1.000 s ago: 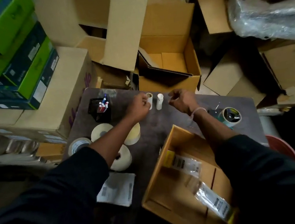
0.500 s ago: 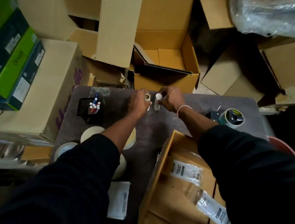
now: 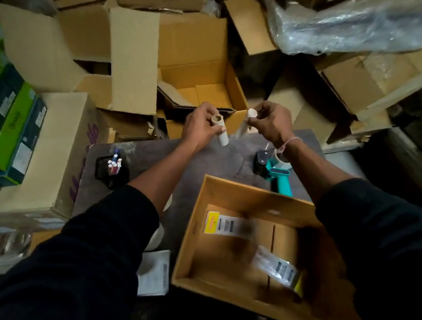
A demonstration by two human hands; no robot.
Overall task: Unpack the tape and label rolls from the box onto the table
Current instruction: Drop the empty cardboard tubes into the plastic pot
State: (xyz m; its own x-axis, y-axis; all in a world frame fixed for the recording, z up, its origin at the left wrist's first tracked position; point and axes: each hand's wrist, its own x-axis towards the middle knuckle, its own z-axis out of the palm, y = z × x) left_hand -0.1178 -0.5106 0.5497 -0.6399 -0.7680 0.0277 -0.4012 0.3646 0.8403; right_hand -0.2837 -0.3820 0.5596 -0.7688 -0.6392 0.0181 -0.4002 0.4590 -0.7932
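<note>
Progress, judged from the present layout: the open cardboard box on the desk appears nearly emptied of rolls; what shows inside is two clear plastic packets with printed labels lying on its floor, one near the far wall and one toward the near right corner, both blurred; no tape roll is visible in the box, although the right forearm hides part of the interior. Pale rolls lie on the desk just left of the box, mostly covered by the left sleeve, so their number cannot be told. Both hands are raised above the far edge of the desk; the left hand has its grip curled round a small cardboard-cored roll, held roughly upright with its open end toward the camera; the right hand pinches a second small white roll at its side. The two rolls are near each other but apart; neither touches the desk. Remaining work, as a judgement: set both rolls down on the desk; then check the box for the packets. A teal tape dispenser lies just beyond the box; a black pen holder stands at the left of the desk.
</note>
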